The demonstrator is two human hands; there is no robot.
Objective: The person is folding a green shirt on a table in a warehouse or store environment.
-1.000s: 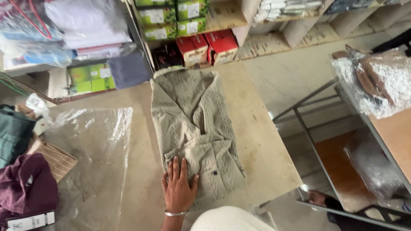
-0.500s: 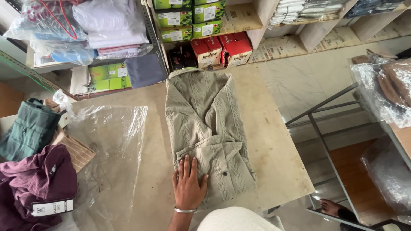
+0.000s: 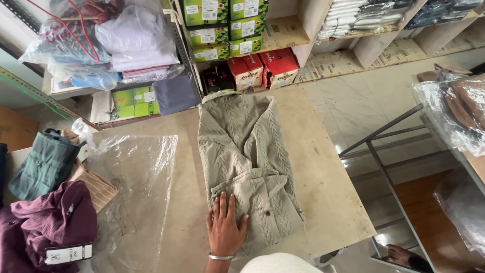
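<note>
Shirt (image 3: 247, 162) first: from the head camera we see a beige, cable-patterned one lying folded lengthwise down the middle of our worktable (image 3: 323, 182), collar end toward the shelves, cuffed sleeve crossed over its near end. Our left hand (image 3: 226, 227) lies flat on that near corner, fingers spread wide and gripping nothing, a thin bangle at the wrist; we judge the palm is there to press the fold down so it keeps its shape. Our right hand is out of view. Just left of the shirt a clear plastic bag (image 3: 134, 187) lies flat, near enough to reach. Beyond it, at the table's left edge, sit a maroon garment (image 3: 55, 222) and a green checked one (image 3: 43, 164).
</note>
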